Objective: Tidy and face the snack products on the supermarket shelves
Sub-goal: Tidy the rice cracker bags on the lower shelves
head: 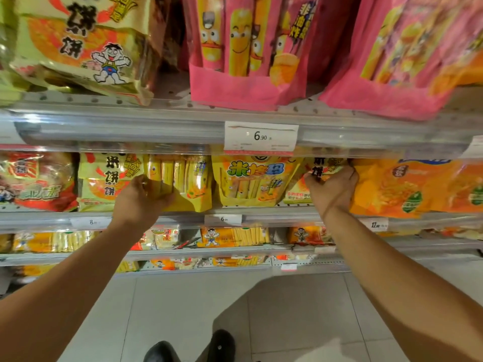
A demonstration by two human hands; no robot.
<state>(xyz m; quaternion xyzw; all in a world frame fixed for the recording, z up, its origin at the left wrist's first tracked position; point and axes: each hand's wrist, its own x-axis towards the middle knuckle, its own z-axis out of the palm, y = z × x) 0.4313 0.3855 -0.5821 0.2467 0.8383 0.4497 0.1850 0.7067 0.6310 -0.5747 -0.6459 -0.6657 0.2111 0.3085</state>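
- Up on the middle shelf (pixel 183 215), the left hand (pixel 142 198) grips a yellow snack bag (pixel 180 182) with cartoon-faced sticks printed on it, fingers curled round its lower left edge.
- Further right, the right hand (pixel 332 189) pinches a yellow-green rice cracker bag (pixel 322 165), tucked between another yellow stick bag (pixel 251 178) and a glossy orange bag (pixel 400 189).

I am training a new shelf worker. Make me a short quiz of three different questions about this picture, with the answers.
1. True or false: the left hand holds a pink bag.
2. Which price shows on the big tag under the pink bags? A) 6.90 B) 9.60 C) 11.90
3. Fill in: the right hand grips a yellow bag beside the large ______ bag.

Key: 1 false, it holds a yellow snack bag; 2 A; 3 orange.
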